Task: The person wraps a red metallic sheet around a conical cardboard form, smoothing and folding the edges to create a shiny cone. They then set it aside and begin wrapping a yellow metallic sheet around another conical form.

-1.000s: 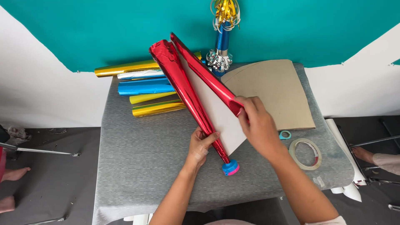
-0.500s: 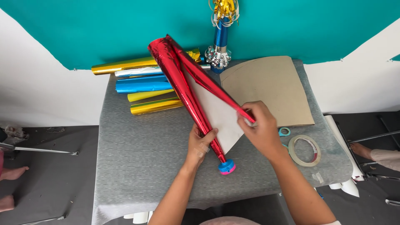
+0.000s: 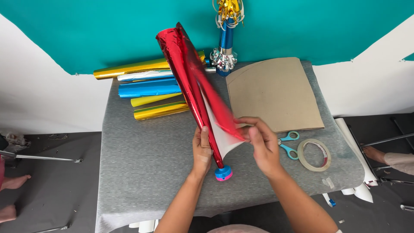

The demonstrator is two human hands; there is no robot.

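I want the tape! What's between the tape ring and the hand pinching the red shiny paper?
The blue-handled scissors lie between the tape ring and the right hand, head view.

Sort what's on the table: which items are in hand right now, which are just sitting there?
In hand:
- left hand steadying the red foil cone
- right hand pinching the foil's loose edge
- blue-and-pink mouthpiece at the cone's tip

Lying about:
- foil rolls
- cardboard sheet
- scissors
- tape roll
- finished blue horn
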